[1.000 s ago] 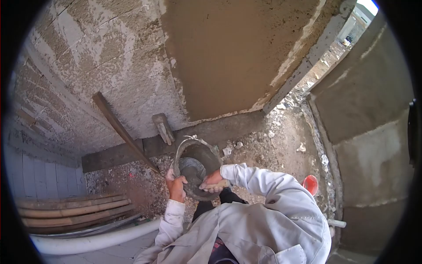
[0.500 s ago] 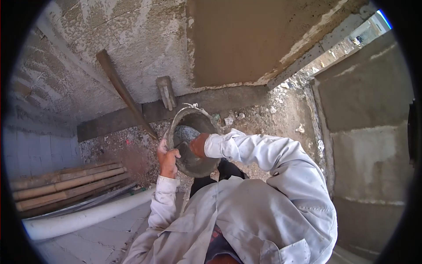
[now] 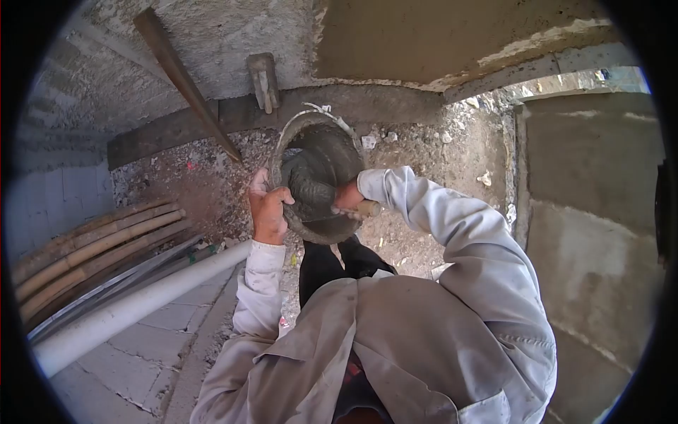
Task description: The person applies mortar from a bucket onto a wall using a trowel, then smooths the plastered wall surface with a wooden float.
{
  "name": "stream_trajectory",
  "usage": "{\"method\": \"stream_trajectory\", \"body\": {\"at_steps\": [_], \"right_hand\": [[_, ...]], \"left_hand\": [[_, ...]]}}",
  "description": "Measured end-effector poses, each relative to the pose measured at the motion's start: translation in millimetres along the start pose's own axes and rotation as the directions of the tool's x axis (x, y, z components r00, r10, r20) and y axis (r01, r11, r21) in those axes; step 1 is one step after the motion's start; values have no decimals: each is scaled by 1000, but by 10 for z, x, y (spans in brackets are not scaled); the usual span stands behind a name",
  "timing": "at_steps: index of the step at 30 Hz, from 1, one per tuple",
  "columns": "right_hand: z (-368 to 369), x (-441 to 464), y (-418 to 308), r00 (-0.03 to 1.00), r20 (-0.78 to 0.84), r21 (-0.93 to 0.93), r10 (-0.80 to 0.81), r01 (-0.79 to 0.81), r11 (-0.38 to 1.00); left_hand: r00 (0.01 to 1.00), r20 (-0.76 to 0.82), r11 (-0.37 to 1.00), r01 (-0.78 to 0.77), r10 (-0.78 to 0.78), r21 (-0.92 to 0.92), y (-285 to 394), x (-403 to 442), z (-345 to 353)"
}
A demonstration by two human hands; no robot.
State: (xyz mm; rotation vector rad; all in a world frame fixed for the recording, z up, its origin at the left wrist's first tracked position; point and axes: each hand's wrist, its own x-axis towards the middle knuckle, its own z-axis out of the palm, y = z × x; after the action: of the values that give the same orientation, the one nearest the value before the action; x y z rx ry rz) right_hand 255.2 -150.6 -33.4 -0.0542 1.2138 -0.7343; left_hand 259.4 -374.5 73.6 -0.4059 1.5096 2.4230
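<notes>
A mortar-crusted bucket (image 3: pixel 277 159) is tilted in front of my body, with wet grey mortar (image 3: pixel 321 166) inside. My left hand (image 3: pixel 269 210) grips the bucket's left rim, thumb over the edge. At the right side of the opening, my right hand (image 3: pixel 347 198) is closed around a tool's pale handle (image 3: pixel 369 208). The tool's blade is not distinct, being covered with mortar or hidden in it.
A wooden plank (image 3: pixel 185 81) leans on the wall at the left. A float (image 3: pixel 263 83) stands against the wall base. Bamboo poles (image 3: pixel 99 245) and a white pipe (image 3: pixel 141 307) lie at lower left. Rubble covers the ground. Partly plastered walls (image 3: pixel 452 42) stand ahead and right.
My right hand has gone into the bucket and come back to its right side, and a heap of mortar has been moved up. The view has shifted, placing bucket and left hand higher.
</notes>
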Motion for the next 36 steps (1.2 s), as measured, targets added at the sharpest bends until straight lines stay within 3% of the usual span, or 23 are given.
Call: {"method": "stream_trajectory", "body": {"at_steps": [1, 4, 7, 8, 9, 11, 15, 17, 19, 22, 23, 24, 26, 27, 28, 30, 33, 36], "right_hand": [[125, -58, 82, 997, 69, 282, -17, -3, 959], [489, -240, 206, 963, 202, 531, -180, 47, 846], [830, -433, 134, 916, 164, 592, -365, 205, 780], [858, -503, 118, 925, 58, 573, -376, 277, 771], [904, -641, 63, 936, -154, 452, -316, 351, 820], [988, -907, -61, 794, -562, 170, -232, 385, 907], [967, -497, 134, 795, -576, -185, -191, 101, 978], [1053, -496, 251, 791, -541, -376, -288, 79, 923], [1197, -1069, 129, 892, -386, -237, -235, 150, 960], [956, -752, 468, 799, -528, -271, -287, 162, 949], [842, -575, 567, 739, -547, -625, -394, -47, 779], [727, -402, 664, 667, -557, -814, -495, -321, 484], [800, -426, 774, 729, -590, -449, -346, 60, 892], [853, -394, 796, 807, -513, -169, -292, 239, 956], [906, -361, 817, 873, -428, 156, -234, 326, 932], [1078, -225, 824, 958, -95, 755, -272, 247, 608], [1318, -653, 515, 884, -226, 625, -409, 453, 635], [1254, -725, 368, 826, -476, 497, -302, 537, 682]], "left_hand": [[999, 11, 999, 30, -30, 31, -69, -42, 26], [994, 67, 989, 84, -92, 118, -246, -142, 105], [987, 30, 970, 152, -161, 190, -318, -315, 157], [984, 52, 966, 159, -173, 203, -419, -293, 29], [980, 65, 962, 169, -186, 214, -384, -343, 81], [976, 83, 956, 178, -202, 234, -260, -422, 194], [974, 131, 952, 142, -182, 271, -155, -483, 363], [977, 135, 956, 122, -163, 268, -176, -448, 378], [976, 157, 956, 106, -153, 272, -233, -470, 321], [982, 144, 954, 74, -120, 292, -187, -527, 416], [985, 137, 952, 56, -102, 302, -145, -541, 474], [984, 141, 949, 59, -107, 309, -129, -539, 501], [982, 148, 944, 67, -121, 323, -111, -556, 510], [983, 154, 953, 55, -105, 299, -127, -540, 520], [983, 156, 959, 49, -95, 278, -154, -532, 515], [981, 160, 961, 61, -107, 269, -151, -557, 458], [977, 164, 957, 86, -135, 276, -136, -568, 396], [974, 176, 952, 88, -144, 294, -9, -567, 408]]}}
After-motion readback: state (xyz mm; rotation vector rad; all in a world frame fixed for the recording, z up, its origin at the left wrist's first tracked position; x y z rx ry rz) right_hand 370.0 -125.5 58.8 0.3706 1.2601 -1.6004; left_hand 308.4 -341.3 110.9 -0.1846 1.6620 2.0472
